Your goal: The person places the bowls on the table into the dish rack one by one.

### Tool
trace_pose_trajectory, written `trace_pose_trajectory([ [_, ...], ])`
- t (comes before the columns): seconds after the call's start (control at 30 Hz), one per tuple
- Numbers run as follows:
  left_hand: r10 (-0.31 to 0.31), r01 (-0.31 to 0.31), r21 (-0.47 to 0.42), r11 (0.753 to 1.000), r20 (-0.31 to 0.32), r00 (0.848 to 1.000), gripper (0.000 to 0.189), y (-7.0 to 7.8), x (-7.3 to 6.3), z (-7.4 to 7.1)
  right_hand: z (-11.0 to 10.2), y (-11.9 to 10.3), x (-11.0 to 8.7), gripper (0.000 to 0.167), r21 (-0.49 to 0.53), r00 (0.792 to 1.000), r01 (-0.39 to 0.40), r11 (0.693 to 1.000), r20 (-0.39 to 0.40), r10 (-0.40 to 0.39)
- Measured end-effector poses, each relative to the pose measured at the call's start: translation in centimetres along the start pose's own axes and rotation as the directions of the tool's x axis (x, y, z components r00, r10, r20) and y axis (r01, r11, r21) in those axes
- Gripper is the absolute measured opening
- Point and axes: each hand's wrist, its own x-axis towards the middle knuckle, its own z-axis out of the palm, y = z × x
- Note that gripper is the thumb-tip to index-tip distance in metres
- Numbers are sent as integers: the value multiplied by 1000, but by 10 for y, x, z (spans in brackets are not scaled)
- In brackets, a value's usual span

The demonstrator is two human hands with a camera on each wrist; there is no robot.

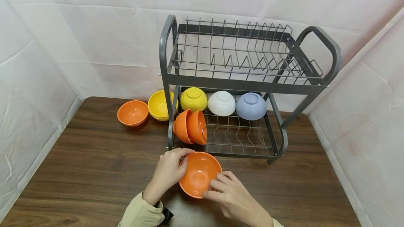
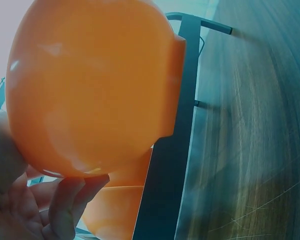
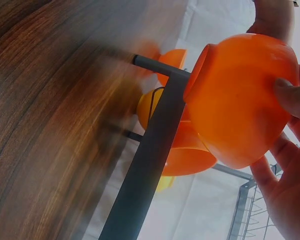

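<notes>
An orange bowl (image 1: 199, 174) is held between both hands in front of the dish rack, its open side up in the head view. My left hand (image 1: 168, 169) grips the rim at the upper left, with fingers under the wall in the left wrist view. At the lower right, my right hand (image 1: 231, 197) pinches the rim. The right wrist view shows the bowl (image 3: 242, 100) raised above the table, beside the rack's lower front bar (image 3: 145, 170). Two more orange bowls (image 1: 197, 127) lean on their sides, nested, at the left of the lower shelf.
Along the back of the lower shelf (image 1: 233, 136) sit an upside-down yellow bowl (image 1: 193, 101), white bowl (image 1: 222, 104) and light blue bowl (image 1: 251, 107). Left of the rack, an orange bowl (image 1: 134, 113) and stacked yellow bowls (image 1: 157, 106) stand on the table. The wire upper shelf (image 1: 233, 55) overhangs.
</notes>
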Motion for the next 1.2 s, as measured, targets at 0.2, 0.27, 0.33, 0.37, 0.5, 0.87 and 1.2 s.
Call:
trace_pose_trajectory([
  [0.2, 21, -21, -54, 998, 6, 1000, 22, -1, 3, -2, -1, 0, 0, 27, -13, 1000, -4, 1000, -15, 4],
  [0.27, 31, -31, -103, 994, -1, 1000, 20, -2, 4, -4, -2, 0, 0, 27, -23, 1000, -7, 1000, -22, 7],
  [0.33, 44, -46, -140, 989, -23, 999, 18, -3, 6, -5, -3, 1, 1, 28, -32, 999, -9, 999, -44, 7],
  [0.37, 49, -54, -151, 987, -40, 998, 18, -3, 6, -6, -3, 2, 1, 28, -37, 998, -11, 999, -55, 9],
  [0.5, 75, -94, -130, 987, -138, 988, 20, -6, 9, -9, -5, 6, 2, 29, -44, 994, -25, 999, -109, 20],
  [0.87, 33, -33, 6, 999, -374, 927, 31, -33, 21, -6, -11, 27, 4, 27, 20, 952, -128, 992, -276, 129],
  [1.2, -109, 87, -83, 993, -305, 946, 35, -45, 25, 2, -4, 47, 5, 11, 335, 825, -258, 906, -412, 388],
])
